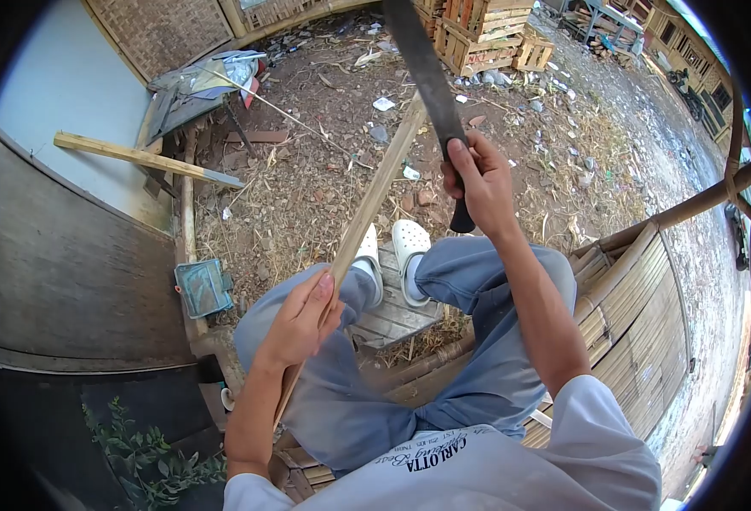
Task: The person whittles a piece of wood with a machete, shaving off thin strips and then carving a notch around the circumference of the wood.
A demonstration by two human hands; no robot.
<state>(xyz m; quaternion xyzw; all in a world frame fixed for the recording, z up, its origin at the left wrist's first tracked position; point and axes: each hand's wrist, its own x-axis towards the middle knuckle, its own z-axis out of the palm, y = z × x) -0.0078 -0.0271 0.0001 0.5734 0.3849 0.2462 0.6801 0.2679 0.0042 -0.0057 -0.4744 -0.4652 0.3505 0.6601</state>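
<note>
My right hand (480, 181) is closed round the black handle of a machete (427, 75), whose wide dark blade points up and away from me. In my left hand (301, 318) is a long bamboo strip (377, 189), gripped near its lower part. The strip slants from beside my left thigh up to the machete, and its far end lies close to the blade; whether they touch I cannot tell. Below the hands are my knees in blue trousers (503, 294) and white clogs (409, 247) on a wooden board (397, 302).
Wooden crates (482, 38) are stacked at the back. A wooden beam (137, 157) juts out at left, near a low table (180, 98) with sheets on it. A blue plastic container (203, 288) lies by the wall. Bamboo slats (631, 315) form the seat at right. Litter dots the ground.
</note>
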